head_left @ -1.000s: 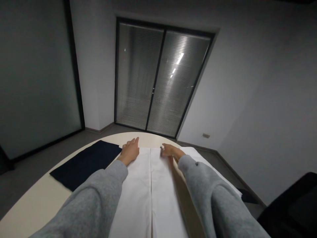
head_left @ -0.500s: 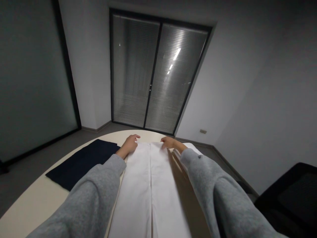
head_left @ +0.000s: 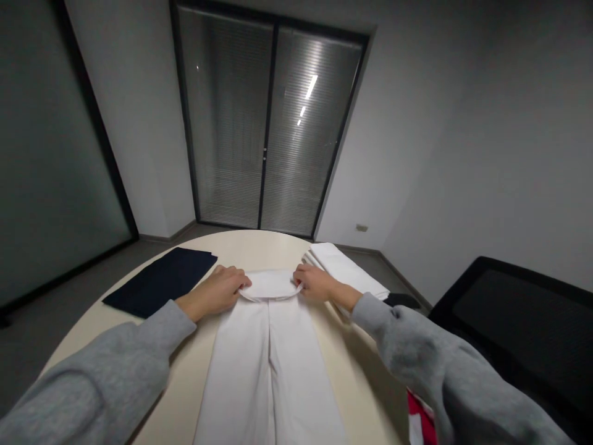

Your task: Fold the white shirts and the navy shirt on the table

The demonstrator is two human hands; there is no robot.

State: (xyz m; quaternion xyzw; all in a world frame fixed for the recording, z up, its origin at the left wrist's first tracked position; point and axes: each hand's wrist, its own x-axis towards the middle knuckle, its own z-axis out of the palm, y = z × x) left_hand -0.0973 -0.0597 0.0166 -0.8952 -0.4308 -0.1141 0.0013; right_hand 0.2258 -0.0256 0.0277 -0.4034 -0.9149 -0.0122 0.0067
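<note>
White trousers (head_left: 252, 358) lie lengthwise on the round table (head_left: 180, 383), their two legs running toward me with a dark gap between them. Their far end is turned back toward me in a short flap (head_left: 269, 284), whose near edge curves above the legs. My left hand (head_left: 223, 287) pinches the flap's left corner. At the right corner, my right hand (head_left: 317, 284) is closed on the cloth, its fingertips partly hidden.
A folded navy cloth (head_left: 160, 281) lies on the table at the left. Folded white cloth (head_left: 345, 269) rests at the right edge. A black mesh chair (head_left: 514, 327) stands at the right, and something red and white (head_left: 420, 420) shows below my right sleeve.
Both hands have gripped the trousers' far end and drawn it back toward me into a flap. The camera has shifted, bringing more of the chair and the folded white cloth into view.
</note>
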